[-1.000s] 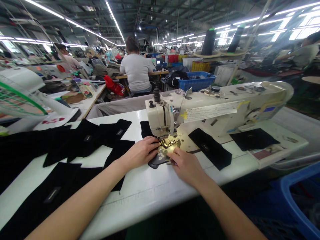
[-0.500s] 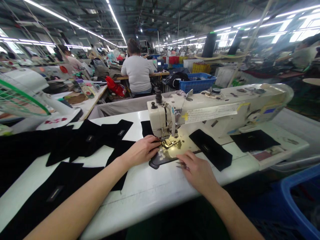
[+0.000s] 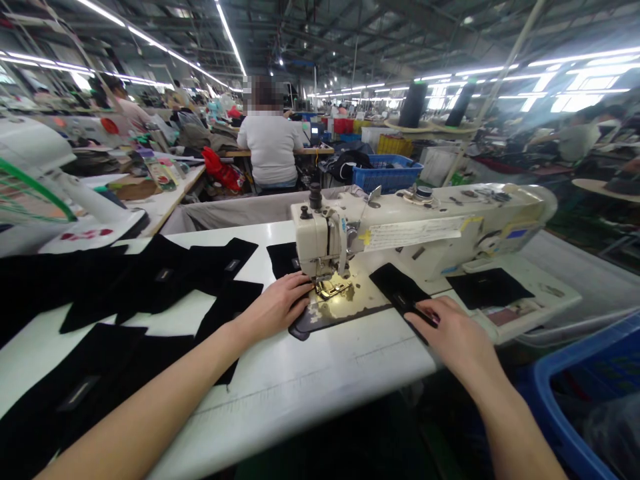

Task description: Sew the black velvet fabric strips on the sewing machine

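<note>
My left hand (image 3: 275, 303) lies at the needle end of a sewing machine (image 3: 425, 223), fingers stretched out and tips beside the metal presser foot (image 3: 334, 288). Just beyond those fingers is a black fabric piece (image 3: 281, 259), partly behind the machine head. On the right, my right hand (image 3: 453, 330) has thumb and fingers closed on the near part of another black fabric piece (image 3: 397, 283) with a small slot-like mark. Whether a small tool is also inside this hand is hidden.
More black fabric pieces (image 3: 160, 273) overlap on the left of the white table (image 3: 320, 380). One black piece (image 3: 490, 287) lies at the far right. A blue basket (image 3: 543, 393) stands at lower right, a fan (image 3: 35, 173) at left. A person in white (image 3: 270, 147) sits ahead.
My right hand has moved right from the machine plate's front edge to the black piece and taken hold of it. The snips-like metal tip seen in it no longer shows. My left hand stays put.
</note>
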### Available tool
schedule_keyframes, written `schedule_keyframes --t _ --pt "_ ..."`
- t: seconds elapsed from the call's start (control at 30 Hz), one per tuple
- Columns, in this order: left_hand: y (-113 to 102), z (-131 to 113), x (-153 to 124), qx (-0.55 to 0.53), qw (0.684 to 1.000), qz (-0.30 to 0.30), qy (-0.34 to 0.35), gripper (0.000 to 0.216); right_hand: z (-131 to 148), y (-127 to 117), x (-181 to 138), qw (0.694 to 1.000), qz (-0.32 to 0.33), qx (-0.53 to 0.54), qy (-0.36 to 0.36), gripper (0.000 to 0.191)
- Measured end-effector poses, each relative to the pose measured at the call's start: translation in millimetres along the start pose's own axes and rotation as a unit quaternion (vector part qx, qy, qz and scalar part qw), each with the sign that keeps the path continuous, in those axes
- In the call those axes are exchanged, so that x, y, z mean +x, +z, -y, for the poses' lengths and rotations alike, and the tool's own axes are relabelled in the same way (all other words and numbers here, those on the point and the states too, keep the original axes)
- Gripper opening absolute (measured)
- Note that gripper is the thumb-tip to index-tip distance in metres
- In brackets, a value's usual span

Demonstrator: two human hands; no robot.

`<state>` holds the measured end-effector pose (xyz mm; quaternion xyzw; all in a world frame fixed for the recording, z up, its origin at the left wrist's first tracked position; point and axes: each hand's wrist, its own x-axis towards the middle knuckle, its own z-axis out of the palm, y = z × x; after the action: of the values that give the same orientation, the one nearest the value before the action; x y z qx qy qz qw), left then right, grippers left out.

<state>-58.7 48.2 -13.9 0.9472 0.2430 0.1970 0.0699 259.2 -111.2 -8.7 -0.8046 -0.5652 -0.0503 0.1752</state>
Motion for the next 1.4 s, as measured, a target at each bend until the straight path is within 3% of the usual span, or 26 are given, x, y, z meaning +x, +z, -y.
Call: schedule_keyframes --t 0.1,0.3,0.37,0.5,0.57,0.67,0.77,0.87,0.93,1.0,1.07,1.17,1.23,1.3,1.4 --pt "0 0 -4 0.012 1.0 0.019 -0.013 0.034 10 7 -5 0.998 0.043 -0.048 -0.02 0.022" --pt "-16 -5 -30 0.013 0.999 0.03 -0.031 0.033 7 8 -2 0.992 0.063 -0.105 -0.018 0.024" --pt "-26 -4 -45 0.02 0.998 0.043 -0.037 0.032 2 6 -3 0.994 0.028 -0.109 -0.002 0.025" --pt "-48 11 -79 0.05 0.994 0.071 -0.06 0.033 -3 0 -13 0.99 -0.129 -0.062 -0.014 0.03" --pt "-57 21 -91 0.059 0.992 0.076 -0.079 0.034 0 -6 -18 0.981 -0.187 0.008 -0.051 0.029" --pt "-66 22 -96 0.066 0.991 0.048 -0.106 0.037 13 -21 -26 0.961 -0.206 0.146 -0.115 0.024" --pt "-72 -9 -80 0.018 0.99 -0.038 -0.133 0.039 33 -39 -37 0.944 -0.134 0.257 -0.159 0.018" --pt "-75 -65 -49 -0.159 0.972 -0.067 -0.16 0.032 55 -50 -51 0.923 0.035 0.324 -0.206 0.005" --pt "-73 -100 -28 -0.314 0.928 -0.011 -0.202 0.046 69 -50 -59 0.903 0.129 0.346 -0.22 0.004" --pt "-67 -121 -10 -0.447 0.854 0.108 -0.245 0.044 79 -45 -65 0.893 0.169 0.364 -0.204 0.007" --pt "-59 -125 1 -0.523 0.793 0.14 -0.278 0.034 84 -36 -67 0.892 0.168 0.39 -0.153 0.014" --pt "-51 -108 4 -0.563 0.746 0.058 -0.351 0.027 83 -24 -68 0.877 0.178 0.444 -0.035 0.028" --pt "-51 -92 3 -0.572 0.72 0.011 -0.394 0.029 78 -19 -70 0.86 0.222 0.46 0.001 0.026" --pt "-54 -79 -1 -0.572 0.708 -0.012 -0.415 0.03 72 -14 -74 0.851 0.254 0.46 -0.004 0.023" --pt "-54 -68 -5 -0.56 0.713 -0.015 -0.423 0.029 68 -8 -84 0.854 0.248 0.457 -0.006 0.028"
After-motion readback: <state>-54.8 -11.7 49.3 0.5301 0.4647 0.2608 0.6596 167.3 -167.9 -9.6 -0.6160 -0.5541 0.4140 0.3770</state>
